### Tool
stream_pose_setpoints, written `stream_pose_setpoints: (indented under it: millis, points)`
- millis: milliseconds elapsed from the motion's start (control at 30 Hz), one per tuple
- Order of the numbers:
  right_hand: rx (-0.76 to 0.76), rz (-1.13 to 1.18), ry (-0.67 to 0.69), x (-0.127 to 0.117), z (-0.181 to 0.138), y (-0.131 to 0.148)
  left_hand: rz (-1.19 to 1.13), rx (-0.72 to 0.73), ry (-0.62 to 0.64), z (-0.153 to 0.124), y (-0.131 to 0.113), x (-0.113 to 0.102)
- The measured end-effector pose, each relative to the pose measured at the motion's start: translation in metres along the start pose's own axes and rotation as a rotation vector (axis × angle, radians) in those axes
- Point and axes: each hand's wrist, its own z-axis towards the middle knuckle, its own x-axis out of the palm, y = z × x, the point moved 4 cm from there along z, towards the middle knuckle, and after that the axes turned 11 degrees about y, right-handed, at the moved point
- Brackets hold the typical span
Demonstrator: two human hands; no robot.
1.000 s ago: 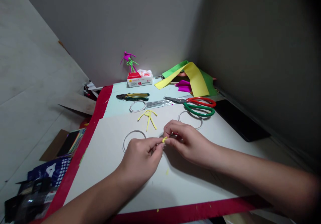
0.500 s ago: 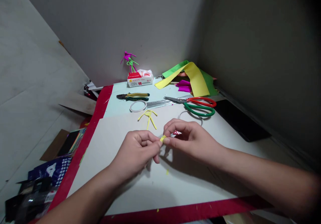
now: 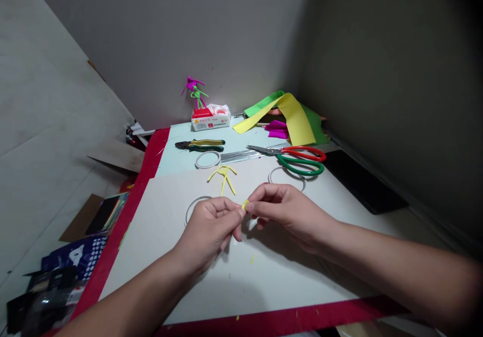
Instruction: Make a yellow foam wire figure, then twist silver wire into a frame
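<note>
Pinch grip on a small yellow piece (image 3: 245, 204), taken as the centre of the clock, with twelve o'clock pointing away from the worker. The left hand (image 3: 211, 224), at eight o'clock, holds the piece between thumb and forefinger, its other fingers hanging loosely bent beneath; the right hand (image 3: 287, 211), between three and four, closes thumb and forefinger on the opposite end. Both are raised over the white table (image 3: 287, 286). Compared with a second ago, we find the piece higher and tucked more closely between the fingertips; the left hand has turned, so that its thumb now lies uppermost. A patch of red, visible half a second ago under the right hand, no longer shows, and we cannot tell what it was. We also note that part of the wire ring (image 3: 190, 205) at nine o'clock, covered half a second ago, is again in view. We judge these to be small adjustments of grip: the piece is still being worked, and neither hand has released it. The yellow doll (image 3: 223, 172) lies near eleven o'clock, the scissors (image 3: 279, 151) lie untouched towards one, and a yellow scrap (image 3: 252, 259) rests at six.
</note>
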Motion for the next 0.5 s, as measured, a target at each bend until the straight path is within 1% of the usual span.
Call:
stream_pose_setpoints:
  millis: [100, 200, 267, 400, 500]
  points:
    - [-0.038, -0.101, -0.05, 0.001, -0.002, 0.003, 0.082, 0.027, -0.049, -0.003, -0.001, 0.0]
    - [-0.115, -0.216, -0.073, 0.001, -0.005, 0.01, 0.022, 0.03, -0.027, -0.003, 0.0, 0.0]
    - [-0.132, -0.168, -0.016, 0.0, -0.005, 0.01, -0.087, 0.019, 0.021, -0.002, 0.001, -0.001]
    - [-0.054, 0.062, 0.178, 0.001, 0.001, 0.002, -0.277, 0.015, 0.109, 0.002, 0.003, -0.002]
    - [-0.035, 0.13, 0.226, 0.001, 0.004, -0.002, -0.323, 0.02, 0.144, 0.002, 0.004, -0.002]
